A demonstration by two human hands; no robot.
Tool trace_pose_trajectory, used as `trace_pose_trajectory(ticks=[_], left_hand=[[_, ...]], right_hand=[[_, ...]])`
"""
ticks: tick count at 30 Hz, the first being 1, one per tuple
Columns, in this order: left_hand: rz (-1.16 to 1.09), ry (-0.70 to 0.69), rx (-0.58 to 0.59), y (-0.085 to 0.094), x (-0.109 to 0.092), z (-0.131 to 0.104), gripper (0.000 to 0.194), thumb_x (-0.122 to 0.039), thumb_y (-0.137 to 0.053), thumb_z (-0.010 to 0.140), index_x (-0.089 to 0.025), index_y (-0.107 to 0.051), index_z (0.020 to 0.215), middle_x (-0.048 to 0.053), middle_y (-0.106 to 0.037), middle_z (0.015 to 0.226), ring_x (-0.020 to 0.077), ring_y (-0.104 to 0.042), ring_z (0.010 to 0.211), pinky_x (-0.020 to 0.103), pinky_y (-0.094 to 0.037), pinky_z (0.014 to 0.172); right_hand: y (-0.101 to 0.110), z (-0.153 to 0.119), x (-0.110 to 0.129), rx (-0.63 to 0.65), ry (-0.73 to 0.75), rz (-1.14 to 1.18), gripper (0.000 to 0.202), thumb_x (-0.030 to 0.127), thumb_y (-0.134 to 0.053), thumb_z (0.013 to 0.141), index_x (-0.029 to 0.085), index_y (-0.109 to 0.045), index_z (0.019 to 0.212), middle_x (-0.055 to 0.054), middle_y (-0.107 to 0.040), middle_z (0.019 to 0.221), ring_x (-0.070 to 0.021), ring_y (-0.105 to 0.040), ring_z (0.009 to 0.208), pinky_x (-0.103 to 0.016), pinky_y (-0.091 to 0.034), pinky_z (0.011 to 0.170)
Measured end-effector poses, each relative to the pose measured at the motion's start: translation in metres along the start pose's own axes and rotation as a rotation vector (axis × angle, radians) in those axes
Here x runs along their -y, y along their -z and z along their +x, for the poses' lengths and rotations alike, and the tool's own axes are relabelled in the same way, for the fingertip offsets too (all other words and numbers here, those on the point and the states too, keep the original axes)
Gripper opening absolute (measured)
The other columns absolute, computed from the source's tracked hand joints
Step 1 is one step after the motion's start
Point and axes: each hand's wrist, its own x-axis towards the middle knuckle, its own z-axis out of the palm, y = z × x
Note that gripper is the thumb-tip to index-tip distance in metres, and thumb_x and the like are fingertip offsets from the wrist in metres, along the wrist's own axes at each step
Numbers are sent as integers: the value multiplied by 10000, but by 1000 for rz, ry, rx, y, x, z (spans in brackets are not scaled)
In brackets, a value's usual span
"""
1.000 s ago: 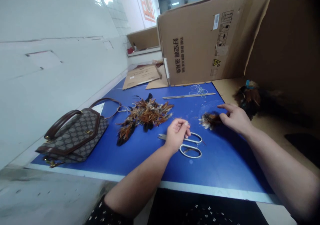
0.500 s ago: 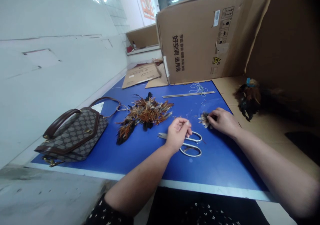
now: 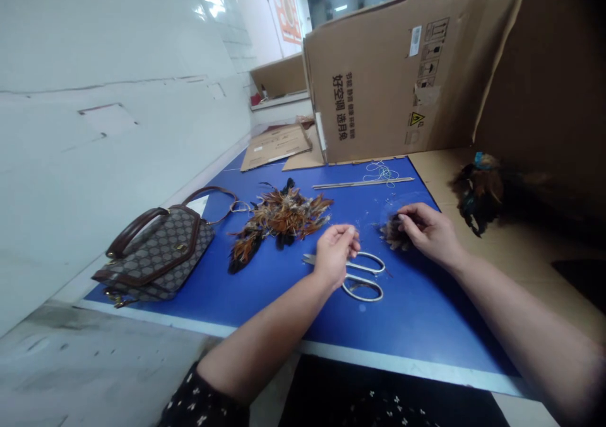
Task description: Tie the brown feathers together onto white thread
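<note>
My right hand (image 3: pixel 430 234) pinches a small bunch of dark feathers (image 3: pixel 395 234) between thumb and fingertips, just above the blue table. The bunch is blurred, with its brownish tips pointing left and down. My left hand (image 3: pixel 334 253) is closed in a pinch to the left of it; whatever sits between the fingertips, if anything, is too small to make out. Under and beside that hand lie scissors (image 3: pixel 362 299) with pale handles, blades toward the left. A loose pile of brown, orange and black feathers (image 3: pixel 284 215) spreads on the table further left.
A patterned handbag (image 3: pixel 158 253) with brown trim stands at the left. Thin sticks (image 3: pixel 362 183) and tangled pale string (image 3: pixel 379 171) lie toward the back. A large cardboard box (image 3: pixel 379 92) rises behind them. More dark feathers (image 3: pixel 480 193) rest on cardboard at the right.
The view has shifted slightly, so the whole scene sits a little further right. The feather bunch in my right hand has turned and shows less of its pale tips. My left hand stays pinched.
</note>
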Motion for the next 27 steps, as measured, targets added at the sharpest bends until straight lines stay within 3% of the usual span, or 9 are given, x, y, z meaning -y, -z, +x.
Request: trace_pose_trajectory(ticks=[6,10,14,18,22,27], left_hand=[[56,134,111,-17,-10,-5,299,-334,-811,804,-123,-626,906,119,-734,956,104,-617,629,222,-389,516],[28,217,154,-26,1,-2,253,-292,-777,837,-117,-615,923,165,-748,1031,128,-662,661,228,-398,532],[-106,283,184,-29,15,9,266,-265,-783,827,-120,-594,947,122,-721,896,161,-693,691,239,-417,569],[-251,260,178,-29,19,16,294,-211,-831,748,-114,-600,902,24,-613,748,87,-583,605,208,-309,518],[-292,193,150,-25,20,12,344,-232,-888,697,-110,-610,858,7,-584,745,40,-475,568,204,-240,503],[-265,135,116,-19,22,11,366,-282,-901,698,-125,-614,862,25,-628,783,59,-513,613,214,-312,548]], right_hand=[[1,-2,9,-35,104,-23,183,323,-647,979,276,-726,1137,-49,-787,1059,-220,-764,912,-342,-653,788],[1,-3,14,27,252,-70,233,269,-635,987,296,-714,1205,-40,-800,1115,-221,-778,978,-359,-636,897],[2,-5,16,96,331,-145,255,259,-638,989,298,-718,1227,-28,-815,1121,-204,-798,930,-312,-632,836],[-1,-6,21,237,331,-183,259,271,-623,993,300,-725,1230,-34,-819,1127,-206,-805,901,-310,-629,815],[-5,-9,29,349,325,-113,323,246,-620,971,305,-712,1274,-47,-813,1142,-231,-796,954,-374,-628,892],[-4,-10,38,283,351,-18,336,211,-640,940,290,-712,1258,-45,-810,1125,-216,-790,947,-345,-630,877]])
